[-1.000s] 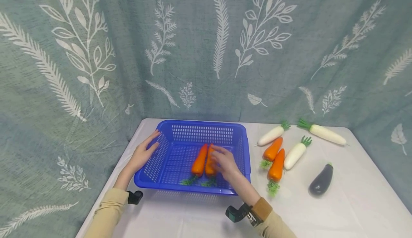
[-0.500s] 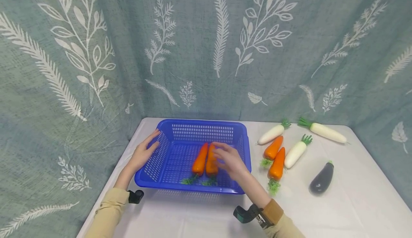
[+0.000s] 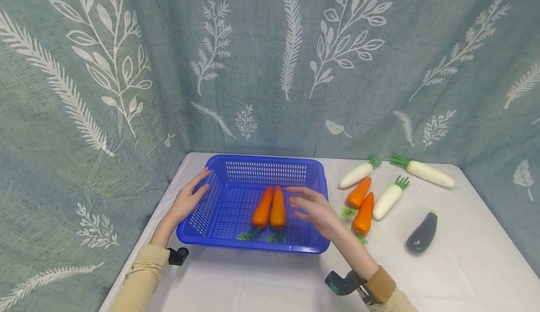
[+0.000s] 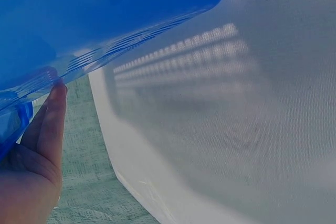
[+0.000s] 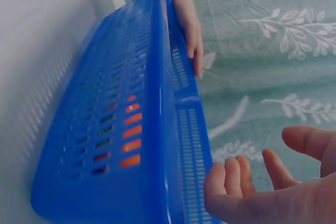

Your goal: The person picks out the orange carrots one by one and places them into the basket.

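My left hand (image 3: 188, 201) rests against the left side of a blue plastic basket (image 3: 253, 245), its fingers straight along the rim. In the left wrist view my fingers (image 4: 51, 124) touch the basket's slotted wall (image 4: 100, 53). Inside the basket lie two orange carrots side by side, a left carrot (image 3: 262, 209) and a right carrot (image 3: 278, 211), with leafy tops toward me. My right hand (image 3: 316, 209) is over the basket's right part, apart from the carrots, holding nothing. Its fingers are loosely bent and spread in the right wrist view.
Right of the basket, two more carrots, an upper one (image 3: 358, 194) and a lower one (image 3: 363, 214), lie beside white radishes (image 3: 388, 201). An eggplant (image 3: 422, 233) lies farther right on the white table (image 3: 261, 284). A green patterned curtain (image 3: 253, 68) stands behind.
My right hand has moved right, away from the right carrot, leaving it fully visible in the basket. My left hand stays at the basket's left side.
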Available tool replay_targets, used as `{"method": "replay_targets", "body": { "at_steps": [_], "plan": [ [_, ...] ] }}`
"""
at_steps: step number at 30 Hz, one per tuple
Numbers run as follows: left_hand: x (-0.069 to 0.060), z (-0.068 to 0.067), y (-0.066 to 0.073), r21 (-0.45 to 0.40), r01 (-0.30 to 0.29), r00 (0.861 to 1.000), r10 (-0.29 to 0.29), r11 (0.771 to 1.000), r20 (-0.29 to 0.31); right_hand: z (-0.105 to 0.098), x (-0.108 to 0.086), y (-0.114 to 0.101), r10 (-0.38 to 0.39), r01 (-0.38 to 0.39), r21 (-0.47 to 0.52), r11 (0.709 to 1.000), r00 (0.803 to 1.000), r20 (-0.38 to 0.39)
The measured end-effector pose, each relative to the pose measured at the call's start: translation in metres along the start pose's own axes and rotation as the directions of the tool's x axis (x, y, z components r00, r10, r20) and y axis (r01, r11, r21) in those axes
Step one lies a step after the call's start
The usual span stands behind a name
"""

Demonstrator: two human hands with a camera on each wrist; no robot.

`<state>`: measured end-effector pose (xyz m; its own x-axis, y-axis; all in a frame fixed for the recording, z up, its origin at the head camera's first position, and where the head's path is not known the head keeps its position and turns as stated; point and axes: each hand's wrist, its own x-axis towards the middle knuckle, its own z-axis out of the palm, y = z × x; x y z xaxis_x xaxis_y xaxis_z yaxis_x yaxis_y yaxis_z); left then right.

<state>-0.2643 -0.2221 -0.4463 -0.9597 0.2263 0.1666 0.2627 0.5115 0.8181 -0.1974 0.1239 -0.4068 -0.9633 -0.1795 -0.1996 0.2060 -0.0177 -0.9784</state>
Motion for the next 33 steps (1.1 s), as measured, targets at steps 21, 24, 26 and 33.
{"method": "replay_targets", "body": {
  "at_steps": [21,24,26,33],
  "plan": [
    [-0.001,0.000,0.000,0.020,-0.007,1.000,0.008,1.000,-0.008,-0.061,-0.017,-0.034,-0.036,0.036,-0.009,0.999,0.993,-0.111],
    [0.000,0.001,0.000,0.018,-0.008,1.000,0.008,1.000,-0.010,-0.071,-0.019,-0.032,-0.044,0.038,-0.053,0.998,0.992,-0.115],
    [0.000,0.001,-0.001,0.016,-0.009,1.000,0.009,1.000,-0.010,-0.078,-0.020,-0.030,-0.043,0.033,-0.083,0.996,0.991,-0.127],
    [0.002,0.001,-0.004,0.007,-0.003,1.000,0.003,1.000,-0.009,-0.100,-0.020,-0.020,-0.040,0.012,-0.138,0.990,0.978,-0.203]
  ]
}}
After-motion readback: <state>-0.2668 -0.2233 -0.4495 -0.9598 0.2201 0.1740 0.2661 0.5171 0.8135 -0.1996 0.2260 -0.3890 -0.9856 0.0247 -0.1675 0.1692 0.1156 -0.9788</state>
